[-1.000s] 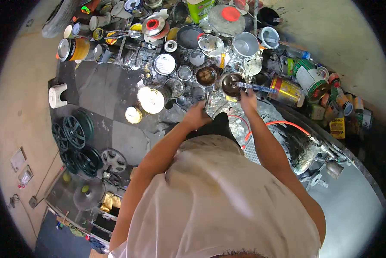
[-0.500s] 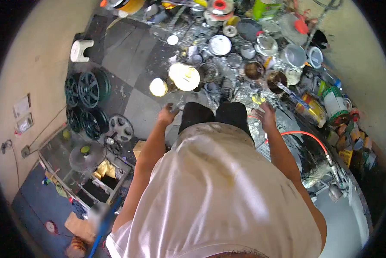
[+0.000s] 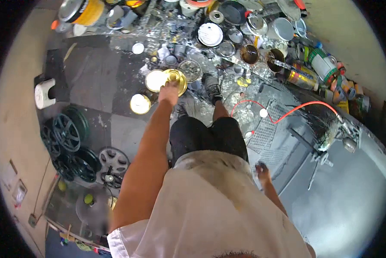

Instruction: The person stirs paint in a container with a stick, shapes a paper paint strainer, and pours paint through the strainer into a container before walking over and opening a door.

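Note:
My left hand (image 3: 169, 93) reaches forward and down to a round gold can lid (image 3: 182, 81), with the fingers closed at its near side. Part of the lid is hidden by the fingers. Directly left of it is a can with a bright pale top (image 3: 156, 80), which the lid overlaps. A smaller can with a pale top (image 3: 140, 104) stands nearer to me on the left. My right hand (image 3: 262, 173) hangs low beside my thigh, fingers loose and apart, holding nothing. It is near a grey textured mat (image 3: 264, 133).
Open pots and paint-stained tubs, such as a brown-filled can (image 3: 249, 53), crowd the far side. A red hose (image 3: 302, 106) runs to a spray gun (image 3: 349, 144) on the right. Wheel covers (image 3: 67, 132) and a white stool (image 3: 44, 93) stand left.
My left hand has moved forward from beside my leg to the gold lid. The right hand now hangs lower in view. The view has shifted, and I lean forward over the cans.

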`<state>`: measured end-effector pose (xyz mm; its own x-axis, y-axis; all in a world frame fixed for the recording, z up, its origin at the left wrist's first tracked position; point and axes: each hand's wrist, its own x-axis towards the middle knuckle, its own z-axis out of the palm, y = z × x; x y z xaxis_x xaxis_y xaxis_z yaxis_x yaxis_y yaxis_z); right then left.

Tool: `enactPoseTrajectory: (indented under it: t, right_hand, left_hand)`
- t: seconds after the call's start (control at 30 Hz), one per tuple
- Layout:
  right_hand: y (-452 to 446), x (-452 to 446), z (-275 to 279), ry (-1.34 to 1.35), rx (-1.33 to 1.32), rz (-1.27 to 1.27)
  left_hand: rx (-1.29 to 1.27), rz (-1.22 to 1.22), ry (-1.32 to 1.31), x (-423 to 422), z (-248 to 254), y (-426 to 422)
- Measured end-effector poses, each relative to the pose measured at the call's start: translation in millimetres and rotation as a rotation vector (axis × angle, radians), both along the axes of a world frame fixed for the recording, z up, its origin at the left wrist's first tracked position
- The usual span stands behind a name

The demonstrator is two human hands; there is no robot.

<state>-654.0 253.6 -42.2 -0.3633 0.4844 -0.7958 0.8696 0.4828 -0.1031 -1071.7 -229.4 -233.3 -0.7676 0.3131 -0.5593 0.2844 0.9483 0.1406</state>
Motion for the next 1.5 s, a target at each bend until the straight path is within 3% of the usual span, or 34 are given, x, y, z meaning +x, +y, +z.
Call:
enactPoseTrajectory:
  t: [0.07,0.13,0.23,0.27,0.33,0.4,0.47,0.5,0.53,0.6,0.67,0.7,0.77,0.8,0.87,0.9,0.93,1.0,1.07,1.13,1.2,1.33,1.5]
  right_hand:
    - [2.1,88.8,7.5,-0.062,-0.099,-0.282]
    - [3.4,155.4,6.4,-0.067,-0.007,-0.044]
    - [-62.6,57.1,71.7,-0.208,-0.033,-0.274]
    - [-54.8,67.6,55.1,-0.169,-0.064,-0.343]
    - [-46.2,77.4,28.9,-0.046,-0.155,-0.540]
    - [-75.8,14.8,39.2,0.069,-0.150,-0.582]
    - [-80.0,-8.4,32.8,0.070,-0.121,-0.218]
    - [-79.1,-12.2,19.8,0.090,-0.125,-0.226]
    - [-77.0,-13.1,3.0,0.134,-0.111,-0.165]
    - [-74.3,-25.6,-9.4,0.196,-0.098,-0.112]
    - [-83.4,-48.3,-13.3,0.310,-0.311,-0.407]
    - [-88.3,-58.8,-18.4,0.332,-0.318,-0.413]
    - [-96.1,-74.3,-31.3,0.454,-0.558,-0.866]
    - [-96.6,-81.6,-34.8,0.469,-0.655,-0.945]
    - [-98.6,-103.9,-29.1,0.496,-0.724,-1.163]
    - [-99.2,-112.1,-21.5,0.518,-0.727,-1.156]
    - [-98.2,-121.1,-11.5,0.653,-0.869,-1.241]
    - [-86.8,-132.2,9.1,0.803,-1.019,-1.301]
    - [-70.1,-140.5,24.8,0.996,-0.556,-0.536]
    - [-42.7,-148.2,40.9,1.021,-0.575,-0.466]
    - [-16.8,-157.8,72.4,0.836,-0.992,-1.222]
    - [33.0,-170.2,64.5,0.702,-1.082,-1.203]
    - [81.7,-183.9,46.4,0.568,-0.915,-1.274]
  left_hand:
    - [0.001,-0.036,-0.036,-17.1,-16.3,3.9]
    - [-0.065,-0.144,-0.007,-24.5,-35.3,1.3]
    - [-0.113,-0.066,-0.121,-29.3,-66.2,-1.8]
    - [-0.114,-0.077,-0.122,-27.9,-73.2,-3.9]
    - [-0.030,0.295,-0.276,-25.5,-78.4,-4.6]
    - [-0.075,0.209,-0.296,-26.7,-43.9,7.4]
    - [-0.106,0.061,-0.299,-19.8,-32.4,19.8]
    - [-0.116,0.029,-0.224,-10.8,-32.1,29.7]
    - [-0.150,-0.176,-0.193,1.9,-61.5,34.2]
    - [-0.086,-0.291,-0.252,15.1,-19.1,55.0]
    - [0.081,-0.216,-0.254,31.5,80.9,73.2]
    - [0.120,-0.235,-0.291,37.4,123.6,87.7]
    - [0.272,-0.162,-0.341,55.4,210.7,116.7]
    - [0.390,-0.071,-0.350,65.6,249.8,130.4]
    - [0.631,-0.117,-0.322,81.4,291.9,155.5]
    - [0.673,-0.132,-0.357,84.2,316.1,171.1]
    - [0.717,-0.147,-0.391,87.1,335.6,187.7]
    - [0.862,-0.169,-0.402,97.3,354.9,220.2]
    - [0.930,-0.217,-0.334,104.4,369.5,254.7]
    - [0.992,-0.243,-0.268,102.5,379.0,281.6]
    - [0.933,-0.233,-0.278,87.3,384.3,313.0]
    - [0.851,-0.057,-0.106,57.2,345.3,370.1]
    - [0.841,0.086,-0.061,20.2,291.1,407.0]
